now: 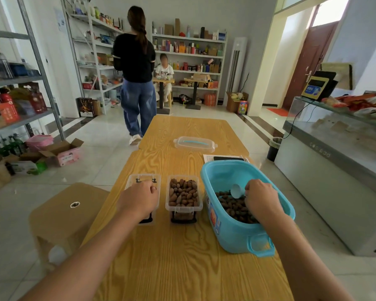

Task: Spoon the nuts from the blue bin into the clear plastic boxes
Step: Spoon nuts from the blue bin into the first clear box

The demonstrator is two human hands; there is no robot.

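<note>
A blue bin (230, 233) stands on the right of the wooden table (182, 257), with brown nuts (232, 206) in its bottom. My right hand (262, 199) is inside the bin and grips the handle of a small pale blue scoop (237, 190) just above the nuts. Two clear plastic boxes stand left of the bin. The middle box (183, 197) is full of nuts. My left hand (139, 199) rests with curled fingers on the left box (143, 180), hiding most of it; whether it grips the box I cannot tell.
A clear lid with a blue handle (195, 144) lies farther back on the table. Papers and a dark phone (228, 158) lie behind the bin. A wooden stool (67, 211) stands at the left, a glass counter (334, 159) at the right. A person (137, 79) walks away ahead.
</note>
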